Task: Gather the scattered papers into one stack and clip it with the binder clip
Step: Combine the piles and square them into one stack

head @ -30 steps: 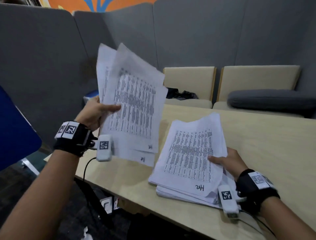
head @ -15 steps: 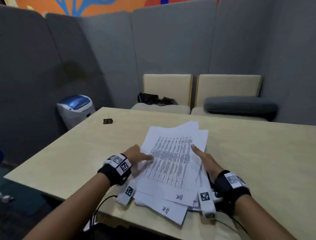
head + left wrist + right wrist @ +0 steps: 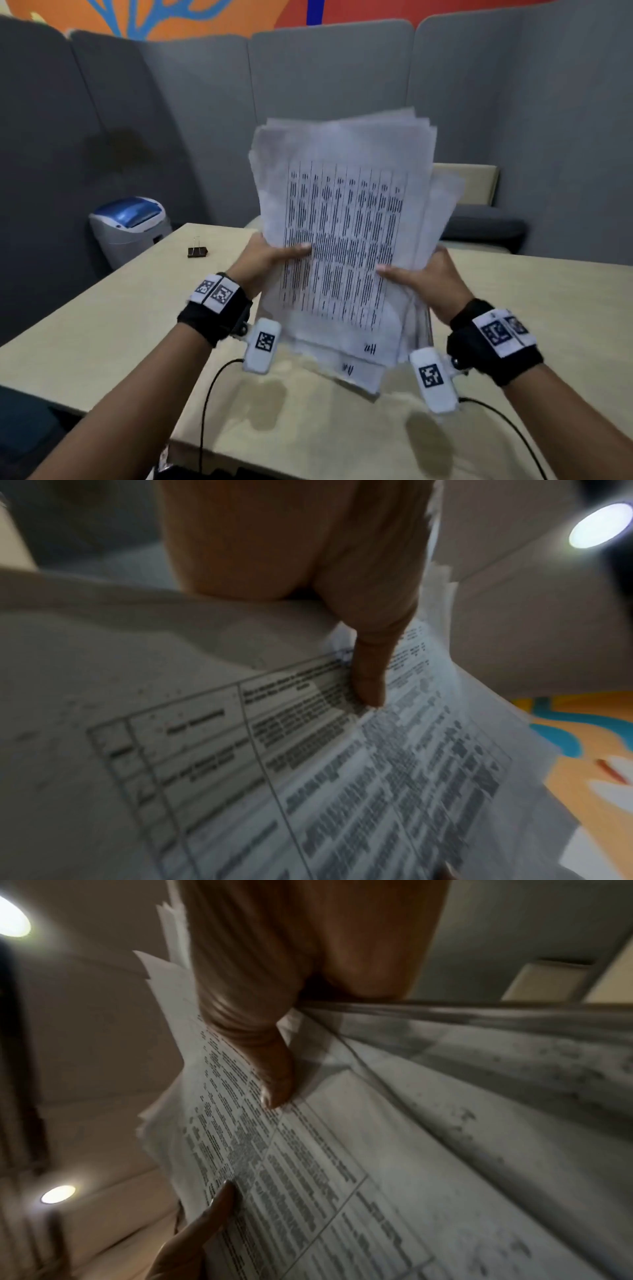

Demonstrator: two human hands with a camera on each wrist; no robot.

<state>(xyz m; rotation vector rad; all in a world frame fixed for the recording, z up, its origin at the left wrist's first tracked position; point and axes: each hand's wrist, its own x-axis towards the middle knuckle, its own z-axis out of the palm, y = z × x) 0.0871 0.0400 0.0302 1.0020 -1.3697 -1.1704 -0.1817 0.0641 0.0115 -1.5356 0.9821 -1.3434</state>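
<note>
A stack of printed papers (image 3: 346,240) stands nearly upright above the table, its sheets fanned unevenly at top and bottom. My left hand (image 3: 270,260) grips its left edge with the thumb across the printed front. My right hand (image 3: 424,277) grips the right edge the same way. The left wrist view shows my left thumb (image 3: 369,680) pressed on the papers (image 3: 342,777). In the right wrist view my right thumb (image 3: 274,1077) lies on the papers (image 3: 308,1164), and the other hand's thumb shows lower down. A black binder clip (image 3: 197,251) sits on the table to the far left, apart from both hands.
The light wooden table (image 3: 102,329) runs under both arms, its left edge close to the clip. A grey bin with a blue lid (image 3: 130,226) stands beyond the left corner. Cushioned seats (image 3: 479,219) and grey partition walls ring the far side.
The papers lay flat on the table under both hands half a second ago. Now both hands have lifted the whole stack upright. A second ago my left hand held separate sheets aloft.
</note>
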